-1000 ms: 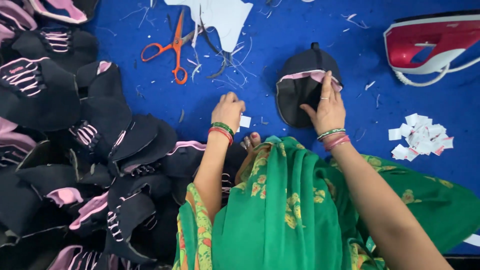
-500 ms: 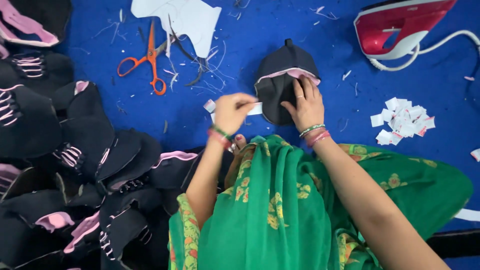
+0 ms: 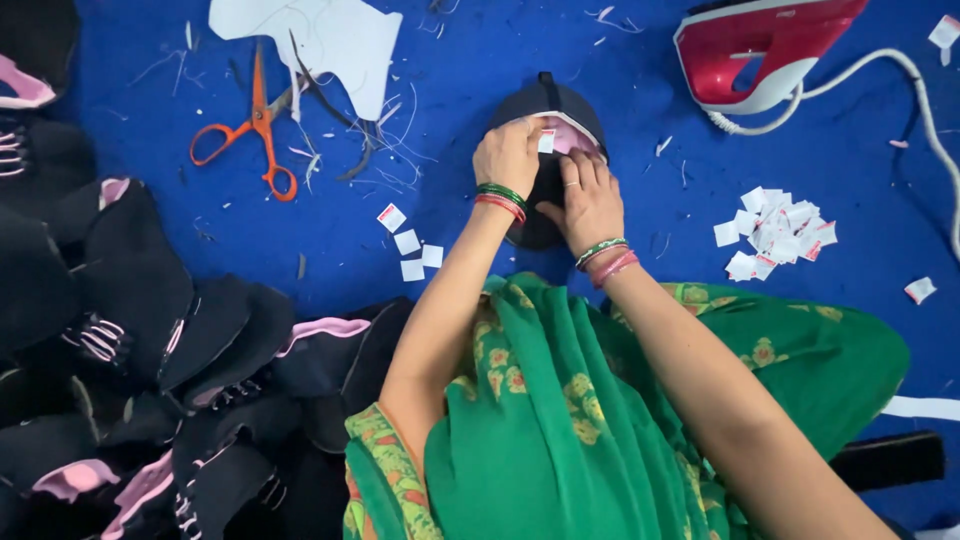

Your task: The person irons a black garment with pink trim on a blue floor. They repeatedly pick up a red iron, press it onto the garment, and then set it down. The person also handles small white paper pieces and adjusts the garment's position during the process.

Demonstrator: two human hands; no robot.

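Note:
A black shoe upper with a pink lining (image 3: 550, 105) lies on the blue cloth surface (image 3: 650, 250) in front of me. My left hand (image 3: 508, 155) pinches a small white label (image 3: 546, 141) against the pink lining of the upper. My right hand (image 3: 590, 200) presses flat on the lower part of the upper and holds it down. Both wrists wear bangles. Three loose white labels (image 3: 408, 243) lie to the left of my left forearm.
Orange-handled scissors (image 3: 255, 135) and a white paper pattern (image 3: 320, 40) lie at the upper left. A red and white iron (image 3: 760, 50) with its cord stands at the upper right. A heap of white labels (image 3: 775, 235) lies right. Several black uppers (image 3: 150, 340) pile at left.
My left hand picked a white label from beside the pile and carried it up onto the upper's pink lining. My right hand slid down the upper.

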